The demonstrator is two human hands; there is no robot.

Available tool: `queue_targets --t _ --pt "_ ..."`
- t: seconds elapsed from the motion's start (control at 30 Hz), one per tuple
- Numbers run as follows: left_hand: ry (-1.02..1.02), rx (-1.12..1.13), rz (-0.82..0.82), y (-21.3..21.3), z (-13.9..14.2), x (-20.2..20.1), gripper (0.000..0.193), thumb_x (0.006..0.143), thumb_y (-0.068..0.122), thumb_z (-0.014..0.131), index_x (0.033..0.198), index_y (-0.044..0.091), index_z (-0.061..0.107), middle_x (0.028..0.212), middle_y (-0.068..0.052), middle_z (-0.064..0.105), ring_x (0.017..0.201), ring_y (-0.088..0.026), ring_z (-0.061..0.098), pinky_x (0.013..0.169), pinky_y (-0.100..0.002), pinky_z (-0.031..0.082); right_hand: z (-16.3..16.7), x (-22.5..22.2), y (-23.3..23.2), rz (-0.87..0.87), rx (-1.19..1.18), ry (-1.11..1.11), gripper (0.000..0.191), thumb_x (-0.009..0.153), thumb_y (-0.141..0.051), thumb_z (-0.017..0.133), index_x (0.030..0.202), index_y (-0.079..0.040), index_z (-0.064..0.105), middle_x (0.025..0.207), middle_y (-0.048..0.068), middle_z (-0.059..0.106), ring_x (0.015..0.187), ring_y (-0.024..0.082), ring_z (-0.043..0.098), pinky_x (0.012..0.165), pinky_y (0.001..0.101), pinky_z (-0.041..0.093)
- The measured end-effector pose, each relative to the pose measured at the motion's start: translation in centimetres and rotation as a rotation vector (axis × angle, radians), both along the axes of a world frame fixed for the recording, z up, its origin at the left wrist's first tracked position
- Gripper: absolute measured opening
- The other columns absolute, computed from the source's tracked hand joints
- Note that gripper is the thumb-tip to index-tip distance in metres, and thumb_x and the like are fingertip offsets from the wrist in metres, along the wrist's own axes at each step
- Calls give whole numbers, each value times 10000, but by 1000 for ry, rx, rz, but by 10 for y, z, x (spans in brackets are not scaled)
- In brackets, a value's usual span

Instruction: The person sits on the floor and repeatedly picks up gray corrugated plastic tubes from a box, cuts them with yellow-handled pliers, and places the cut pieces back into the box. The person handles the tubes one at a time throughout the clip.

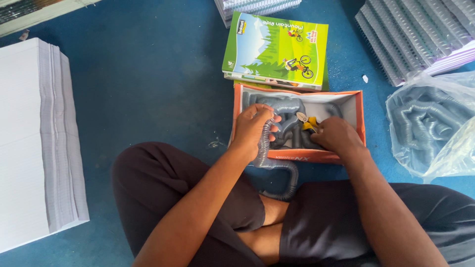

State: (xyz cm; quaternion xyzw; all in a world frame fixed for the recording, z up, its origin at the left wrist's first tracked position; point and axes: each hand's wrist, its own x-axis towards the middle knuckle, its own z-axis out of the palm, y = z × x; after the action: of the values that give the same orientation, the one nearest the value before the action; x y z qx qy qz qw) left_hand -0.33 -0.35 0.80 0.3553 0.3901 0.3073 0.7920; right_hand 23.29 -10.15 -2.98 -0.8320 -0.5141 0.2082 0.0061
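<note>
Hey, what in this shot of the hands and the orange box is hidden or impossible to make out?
- Head view: the yellow-handled cutter is mostly covered by the right hand; its grip cannot be seen.
- The grey coil runs under the left hand, so where the fingers pinch it is hidden.
- The orange box floor is buried under coils.
- The paper stack is cut off by the left edge.

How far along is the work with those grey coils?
Done: bound notebooks lie stacked top right. In hand: the left hand grips a grey coil over the orange box; the right hand holds yellow-handled cutters. Left: a bag of coils and a tall paper stack.
</note>
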Motion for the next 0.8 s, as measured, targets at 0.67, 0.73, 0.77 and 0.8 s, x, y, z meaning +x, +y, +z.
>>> queue_targets --t 0.67,0.73,0.77,0.8 --pt "70 -38 178 3 -7 0 168 880 168 648 1022 78 635 955 -121 739 696 -143 655 541 -305 549 77 -32 -8 114 350 167 276 843 -310 776 985 -77 732 1072 130 697 1005 342 684 864 449 536" --pt "80 -33 170 3 -7 1 170 887 180 649 1023 79 639 955 -118 740 698 -141 656 542 -300 550 74 -37 -9 202 453 182 293 822 -261 791 1039 -74 728 1099 134 678 1015 358 659 857 457 520" --pt "85 -32 166 2 -6 1 171 892 189 647 1023 79 642 954 -115 739 698 -139 656 542 -297 550 73 -38 -9 248 506 188 312 811 -236 798 1066 -73 725 1112 137 669 1020 365 646 854 460 512" --pt "92 -32 163 1 -6 0 173 897 198 645 1023 79 645 953 -112 739 698 -137 657 543 -295 550 71 -39 -8 288 535 160 318 802 -233 800 1068 -75 729 1135 126 671 1035 359 648 879 460 513"
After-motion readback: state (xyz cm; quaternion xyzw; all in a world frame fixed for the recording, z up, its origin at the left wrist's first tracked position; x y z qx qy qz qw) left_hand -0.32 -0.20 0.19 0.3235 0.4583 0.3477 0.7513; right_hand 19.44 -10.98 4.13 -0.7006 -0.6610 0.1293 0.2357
